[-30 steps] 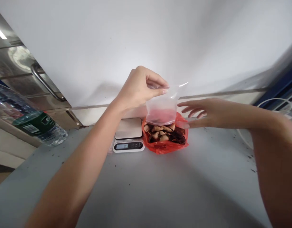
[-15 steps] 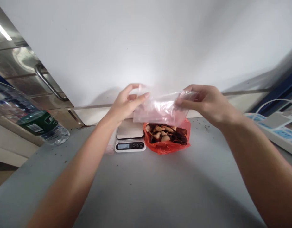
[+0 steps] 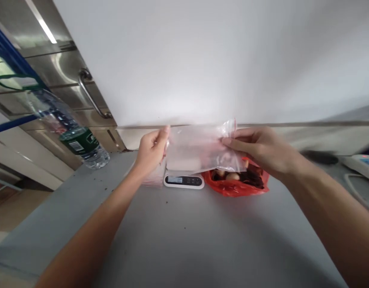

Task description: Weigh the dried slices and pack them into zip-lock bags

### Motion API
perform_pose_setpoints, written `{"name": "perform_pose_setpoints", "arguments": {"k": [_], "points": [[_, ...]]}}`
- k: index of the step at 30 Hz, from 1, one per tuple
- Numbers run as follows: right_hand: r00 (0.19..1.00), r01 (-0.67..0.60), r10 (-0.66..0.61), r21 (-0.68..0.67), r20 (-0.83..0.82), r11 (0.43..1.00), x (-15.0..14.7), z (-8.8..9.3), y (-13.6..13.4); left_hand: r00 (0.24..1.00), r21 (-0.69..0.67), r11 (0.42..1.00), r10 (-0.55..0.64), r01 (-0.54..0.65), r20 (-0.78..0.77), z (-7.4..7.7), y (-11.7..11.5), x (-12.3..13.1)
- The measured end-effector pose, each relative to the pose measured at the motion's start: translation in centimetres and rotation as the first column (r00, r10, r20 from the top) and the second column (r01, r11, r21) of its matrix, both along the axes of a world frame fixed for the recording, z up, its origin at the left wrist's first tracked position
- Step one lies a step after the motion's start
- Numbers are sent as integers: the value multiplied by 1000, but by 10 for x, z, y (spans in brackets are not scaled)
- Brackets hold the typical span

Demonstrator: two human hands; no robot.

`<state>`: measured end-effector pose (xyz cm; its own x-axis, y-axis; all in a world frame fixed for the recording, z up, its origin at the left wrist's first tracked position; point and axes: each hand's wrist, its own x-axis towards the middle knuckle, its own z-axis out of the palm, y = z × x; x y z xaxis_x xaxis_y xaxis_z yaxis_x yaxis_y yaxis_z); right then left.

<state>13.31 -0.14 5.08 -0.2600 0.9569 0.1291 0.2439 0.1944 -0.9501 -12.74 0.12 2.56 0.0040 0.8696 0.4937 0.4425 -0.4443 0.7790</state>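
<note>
A clear zip-lock bag (image 3: 196, 146) is stretched flat between my two hands, above the table. My left hand (image 3: 153, 150) is closed on its left edge. At the other end, my right hand (image 3: 256, 146) pinches the bag near its reddish seal strip. Behind and below the bag sits a white digital kitchen scale (image 3: 184, 181), its platform seen only through the plastic. Just right of the scale lies an open red plastic bag (image 3: 235, 189) with dark and pale dried slices in it, partly covered by the clear bag.
A stack of clear bags (image 3: 153, 180) lies left of the scale. A large water bottle (image 3: 84, 140) with a green label stands at the table's left edge. A white power strip (image 3: 361, 164) with a cable is at the right. A white panel (image 3: 217, 60) rises behind the table.
The clear bag has been turned and pulled out flat, and now hangs before the scale. My left hand has tightened from a loose pinch. The view has shifted left.
</note>
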Motion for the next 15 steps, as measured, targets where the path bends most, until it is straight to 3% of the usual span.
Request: {"name": "perform_pose_setpoints", "arguments": {"k": [4,7,9,11,13,15], "points": [[967,229,-248,217,62,949,-23,-5,6,983,-49,988,148,-143,110,-14,-12,-56],[951,224,-292,423,101,878,-52,-2,14,928,-32,931,366,-365,70,-32,-18,-99],[954,108,-250,588,165,802,-80,1,19,876,-104,879,474,-465,85,-43,-20,-121],[931,-94,-191,709,311,699,-113,-2,21,877,-256,869,464,-424,124,-52,-19,-134],[846,-331,-143,715,514,616,-148,-11,18,900,-408,866,392,-290,192,-56,-18,-138],[696,-522,-115,609,709,597,-177,-26,9,907,-515,840,339,-172,251,-57,-16,-135]]}}
